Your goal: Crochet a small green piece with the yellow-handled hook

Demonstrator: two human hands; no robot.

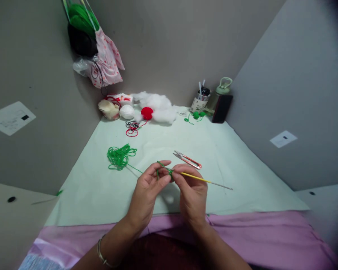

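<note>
My left hand [146, 191] pinches a loop of green yarn [163, 169] between thumb and fingers, just above the pale green table cover [236, 165]. My right hand [190, 191] grips a yellow-handled crochet hook [205, 180] whose metal end points right; its tip sits in the yarn between my two hands. The strand runs left from my fingers to a loose pile of green yarn [118, 156] on the table. Small red-handled snips [188, 159] lie just behind my right hand.
At the back of the table lie white stuffing [157, 103], a red ball [147, 113], a white ball [126, 111], red and black thread [132, 129], a cup of tools [199, 100], a bottle [221, 93] and small green pieces [196, 115]. Bags [92, 48] hang in the corner. Grey partition walls close in on three sides.
</note>
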